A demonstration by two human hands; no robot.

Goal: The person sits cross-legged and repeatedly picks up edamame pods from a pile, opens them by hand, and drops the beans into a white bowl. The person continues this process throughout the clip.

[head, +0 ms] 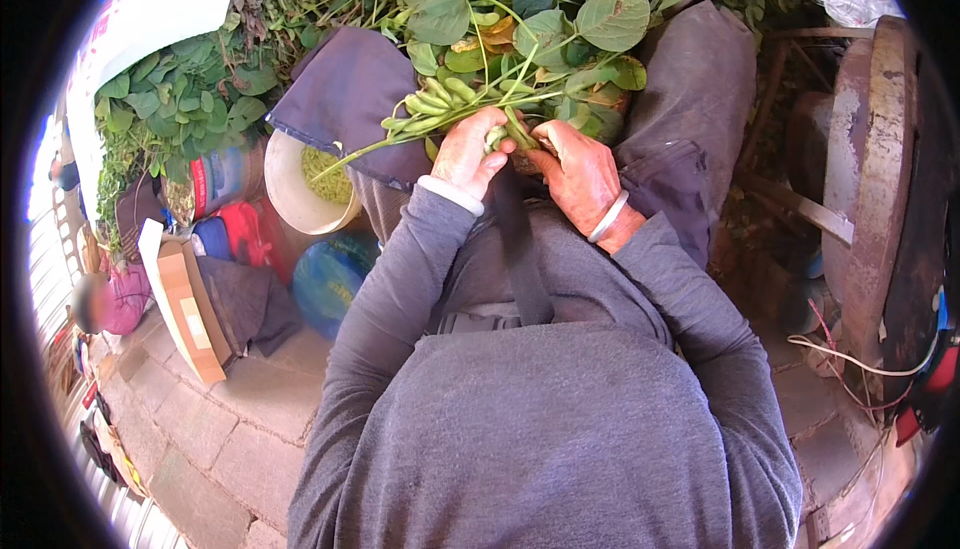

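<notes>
My left hand (469, 153) is closed around the cut end of a soybean plant (525, 87) lying across my lap. Green soybean pods (435, 102) cluster on its stems just beyond my knuckles, and several loose pods show between my left thumb and fingers. Close beside it, the fingertips of my right hand (579, 172) pinch a green pod (517, 130); part of that grip is hidden. By my left knee, a tilted white bucket (281, 185) holds green beans or pods (328, 176), too small to tell apart. Broad leaves (611, 20) spread between my knees.
A large heap of soybean plants (187, 106) lies ahead and to the left. Leftward are a cardboard box (187, 309), a blue-green rounded object (330, 282) and a person in pink (126, 297). At right stands a rusty round-edged metal object (889, 196) with a loose white cable (862, 357).
</notes>
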